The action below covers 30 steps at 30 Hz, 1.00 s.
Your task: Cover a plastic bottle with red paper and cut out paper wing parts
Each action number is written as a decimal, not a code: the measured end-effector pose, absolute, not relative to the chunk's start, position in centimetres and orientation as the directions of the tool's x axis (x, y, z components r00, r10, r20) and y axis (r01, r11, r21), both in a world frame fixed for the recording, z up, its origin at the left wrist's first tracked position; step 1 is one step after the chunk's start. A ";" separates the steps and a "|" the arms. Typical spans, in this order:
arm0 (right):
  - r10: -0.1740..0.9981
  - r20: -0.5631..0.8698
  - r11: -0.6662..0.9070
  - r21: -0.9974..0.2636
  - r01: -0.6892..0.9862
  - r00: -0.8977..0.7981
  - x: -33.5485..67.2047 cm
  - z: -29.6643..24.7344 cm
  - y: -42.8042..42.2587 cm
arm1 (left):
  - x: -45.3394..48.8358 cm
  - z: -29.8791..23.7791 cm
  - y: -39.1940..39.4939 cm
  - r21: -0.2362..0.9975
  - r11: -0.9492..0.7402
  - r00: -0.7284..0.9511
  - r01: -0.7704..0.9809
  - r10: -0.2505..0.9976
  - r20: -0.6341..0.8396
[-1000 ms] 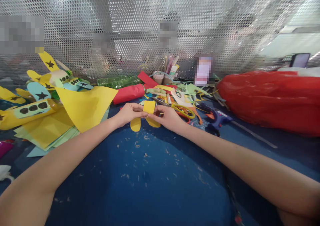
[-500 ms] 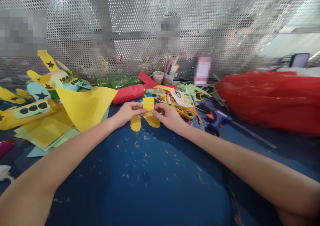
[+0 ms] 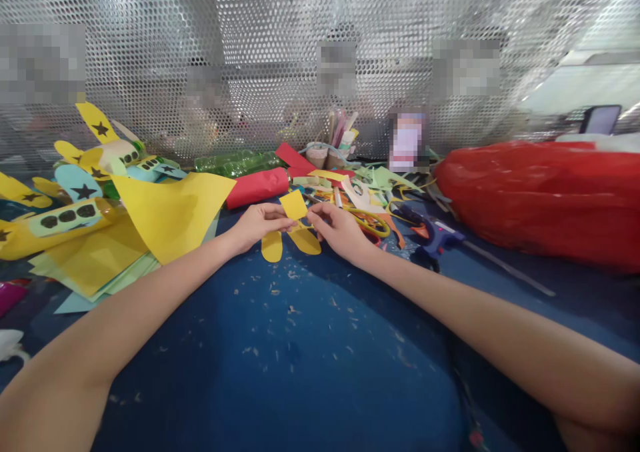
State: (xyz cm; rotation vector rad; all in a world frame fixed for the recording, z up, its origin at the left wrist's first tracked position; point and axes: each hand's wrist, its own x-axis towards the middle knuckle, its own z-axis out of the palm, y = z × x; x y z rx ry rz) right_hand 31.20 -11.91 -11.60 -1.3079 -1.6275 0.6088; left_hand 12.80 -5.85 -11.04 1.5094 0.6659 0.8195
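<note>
A small yellow paper square (image 3: 293,205) is held up in front of me, tilted. My left hand (image 3: 260,227) pinches its lower left side between thumb and fingers. My right hand (image 3: 337,231) has its fingertips closed at the square's right corner. Just below the hands, two rounded yellow paper pieces lie on the blue table: a left one (image 3: 271,247) and a right one (image 3: 306,240). Their upper ends are partly hidden behind the fingers and the square.
Left are decorated bottle planes (image 3: 65,225), a large yellow sheet (image 3: 175,215) and stacked paper. Behind my hands lie a red-wrapped roll (image 3: 257,187), green bottles (image 3: 235,162), scraps and yellow-handled scissors (image 3: 373,222). Right are a blue glue gun (image 3: 440,237) and a red plastic bag (image 3: 540,202).
The yellow square has turned from upright to tilted and shifted slightly left. My right fingertips have moved a little right, while my left hand stays nearly in place.
</note>
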 end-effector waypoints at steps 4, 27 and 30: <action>0.933 0.360 0.318 -0.817 0.481 -0.005 31.3 -11.8 -11.8 | 12.8 -11.1 -5.9 0.995 -0.082 0.615 -0.049 0.783 0.095; 0.917 0.366 0.395 -0.769 0.502 -0.160 31.4 -11.8 -12.0 | 12.7 -11.6 -5.5 0.974 -0.201 0.634 0.102 0.768 0.092; 0.909 0.385 0.409 -0.752 0.517 -0.158 31.4 -11.9 -11.9 | 12.7 -11.6 -5.6 0.971 -0.208 0.644 0.116 0.761 0.086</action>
